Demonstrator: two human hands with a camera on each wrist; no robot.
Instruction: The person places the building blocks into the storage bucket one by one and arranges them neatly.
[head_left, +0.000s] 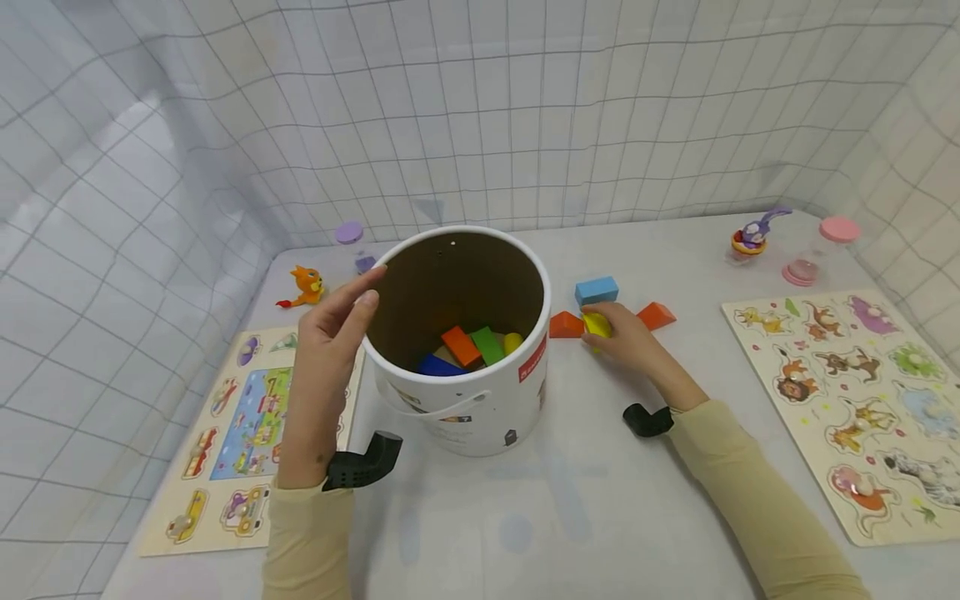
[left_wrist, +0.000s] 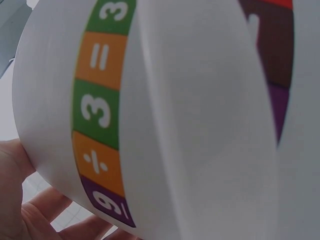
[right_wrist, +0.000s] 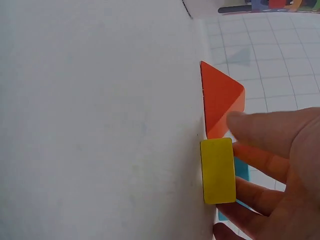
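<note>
A white bucket (head_left: 472, 417) with printed sides and a wire handle stands in the middle, with orange, green, blue and yellow blocks inside. My left hand (head_left: 333, 342) is at its left rim, fingers extended along the outer wall. Right of the bucket, my right hand (head_left: 622, 333) is at a yellow block (right_wrist: 217, 171). Its fingers lie loosely about the block, and the thumb stands apart from it in the right wrist view. Beside that hand are an orange triangular block (head_left: 565, 325), a light blue block (head_left: 597, 290) and another orange triangular block (head_left: 657, 315).
A vehicle puzzle board (head_left: 168, 533) lies at left, partly behind my left arm. An animal puzzle board (head_left: 795, 400) lies at right. Farther back are an orange toy (head_left: 308, 285), a purple-lidded jar (head_left: 349, 233), a purple toy (head_left: 753, 233) and a pink-lidded jar (head_left: 838, 230).
</note>
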